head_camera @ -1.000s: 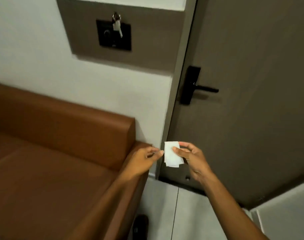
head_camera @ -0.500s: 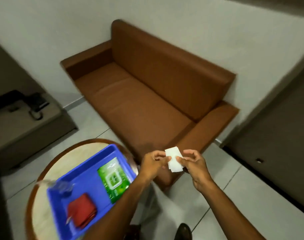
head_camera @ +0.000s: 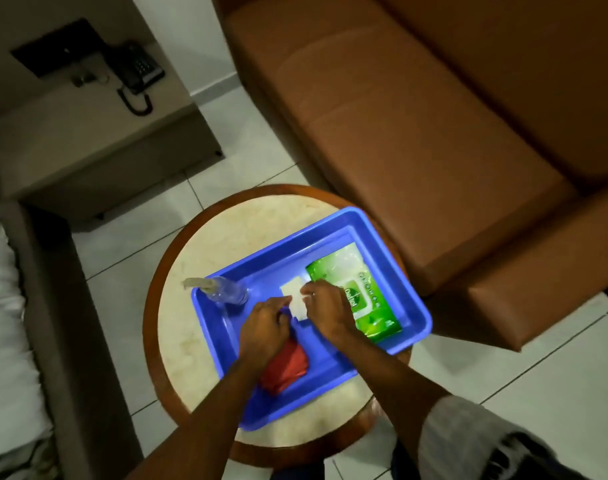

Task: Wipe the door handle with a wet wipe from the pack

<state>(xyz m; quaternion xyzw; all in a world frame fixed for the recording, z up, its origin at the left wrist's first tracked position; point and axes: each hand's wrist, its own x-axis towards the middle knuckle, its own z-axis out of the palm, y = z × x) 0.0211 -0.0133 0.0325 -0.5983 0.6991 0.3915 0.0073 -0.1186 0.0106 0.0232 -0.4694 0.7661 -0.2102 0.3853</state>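
Observation:
A small white wet wipe [head_camera: 295, 296] is held low over the middle of a blue tray [head_camera: 411, 299]. My left hand [head_camera: 263, 327] pinches its left edge and my right hand [head_camera: 325, 308] pinches its right edge. Just right of my right hand, a green wet-wipe pack [head_camera: 363, 291] lies flat in the tray. The door and its handle are out of view.
The tray sits on a round table [head_camera: 198, 306] with a wooden rim. It also holds a clear bottle [head_camera: 223, 291] and a red cloth [head_camera: 287, 367] partly under my left forearm. A brown sofa [head_camera: 416, 116] stands at the right, a low cabinet with a black telephone [head_camera: 138, 69] at upper left.
My view has swung from the door, past the sofa, down to the table. Both hands, still holding the wipe, have come down over the blue tray.

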